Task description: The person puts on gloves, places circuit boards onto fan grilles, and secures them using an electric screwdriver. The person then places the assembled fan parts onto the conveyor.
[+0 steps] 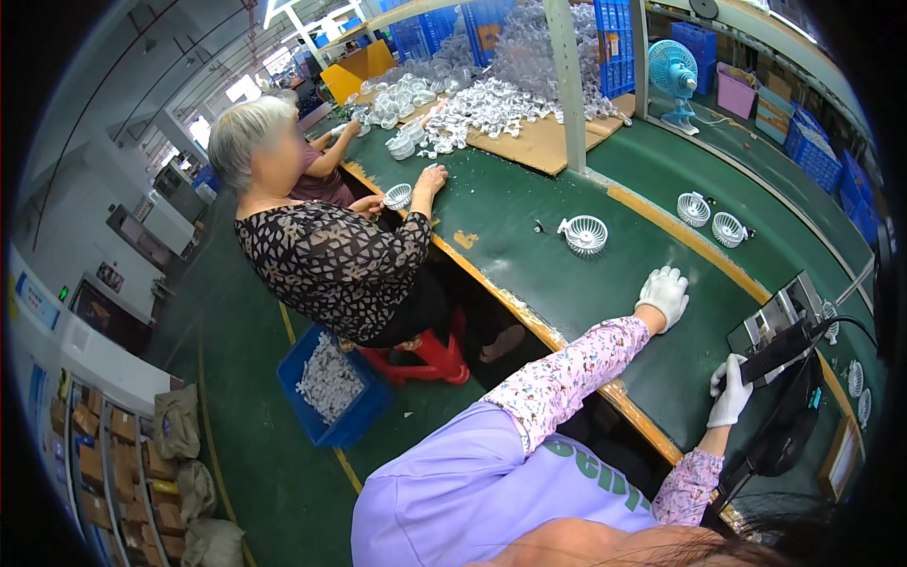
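A black power tool (777,352) is gripped by the gloved right hand (729,389) at the green table's (529,274) near edge. The left hand (664,293) is rested flat, fingers together, beside a white grille (585,233).

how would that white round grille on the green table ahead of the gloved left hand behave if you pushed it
The white grille looks like thin open-ribbed plastic, so probably light and would slide easily on the smooth green table. It seems to lie on its broad face, so tipping is unlikely. The slim ribs may flex or snap if squeezed.
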A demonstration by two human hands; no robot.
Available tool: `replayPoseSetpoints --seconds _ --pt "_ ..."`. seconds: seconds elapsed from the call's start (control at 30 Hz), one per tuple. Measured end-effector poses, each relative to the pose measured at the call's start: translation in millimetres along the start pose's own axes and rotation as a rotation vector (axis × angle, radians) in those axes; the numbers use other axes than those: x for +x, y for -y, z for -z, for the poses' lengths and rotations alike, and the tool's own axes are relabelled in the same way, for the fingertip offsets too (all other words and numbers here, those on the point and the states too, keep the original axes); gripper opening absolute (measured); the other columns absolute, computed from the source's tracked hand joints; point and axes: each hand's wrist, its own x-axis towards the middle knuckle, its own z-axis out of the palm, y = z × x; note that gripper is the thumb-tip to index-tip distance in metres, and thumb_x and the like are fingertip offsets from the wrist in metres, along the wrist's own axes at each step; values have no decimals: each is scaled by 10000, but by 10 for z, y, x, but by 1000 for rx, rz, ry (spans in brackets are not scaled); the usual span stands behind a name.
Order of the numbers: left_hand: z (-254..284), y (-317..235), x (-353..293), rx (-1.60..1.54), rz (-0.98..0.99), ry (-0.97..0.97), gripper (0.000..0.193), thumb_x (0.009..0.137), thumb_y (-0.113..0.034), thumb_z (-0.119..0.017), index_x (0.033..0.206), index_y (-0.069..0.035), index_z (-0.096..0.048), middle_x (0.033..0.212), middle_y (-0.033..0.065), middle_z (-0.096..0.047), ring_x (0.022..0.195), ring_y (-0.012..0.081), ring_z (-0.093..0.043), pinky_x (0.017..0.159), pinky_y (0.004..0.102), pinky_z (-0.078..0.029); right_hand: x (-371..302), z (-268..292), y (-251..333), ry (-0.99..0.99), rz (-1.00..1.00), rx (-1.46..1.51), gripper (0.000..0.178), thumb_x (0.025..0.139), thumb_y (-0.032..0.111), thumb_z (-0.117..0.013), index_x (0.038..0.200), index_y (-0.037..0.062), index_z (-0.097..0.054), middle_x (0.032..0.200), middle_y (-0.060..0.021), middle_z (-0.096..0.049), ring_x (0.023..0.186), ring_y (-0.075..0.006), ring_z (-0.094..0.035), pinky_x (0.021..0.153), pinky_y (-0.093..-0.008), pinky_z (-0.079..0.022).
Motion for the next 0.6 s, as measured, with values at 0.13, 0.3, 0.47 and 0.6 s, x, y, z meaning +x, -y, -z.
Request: replayPoseSetpoints --seconds 0.13,0.3,0.47,0.6 --pt "19 -39 -76 32 -28 33 185 723 -233 -602 817 -74 -617 907 113 -566 923 284 -522 813 403 -429 51 12 -62 -55 -1 -2 150 846 203 -605 856 64 -549 573 11 -485 424 -70 -435 344 -196 -270" --pt "65 76 -121 49 -59 -41 191 742 -249 -599 827 -78 -610 913 113 -566 912 285 -535 791 408 -446 58 -85 -9 -9 -14 44 152 837 190 -620 871 57 -556 573 2 -498 427 -73 -442 348 -202 -282" --pt "52 76 -134 13 -84 -9 226 759 -247 -591 912 -81 -588 969 109 -553 970 283 -508 848 398 -413 10 -61 2 -16 22 45 132 830 175 -612 833 52 -563 553 -11 -508 408 -83 -449 345 -208 -294" --pt "73 35 -105 4 -82 72 245 772 -255 -582 948 -85 -584 994 105 -547 992 276 -497 868 395 -400 -41 -34 25 -36 -1 18 134 820 173 -622 814 50 -566 547 -13 -520 391 -82 -452 347 -203 -306"
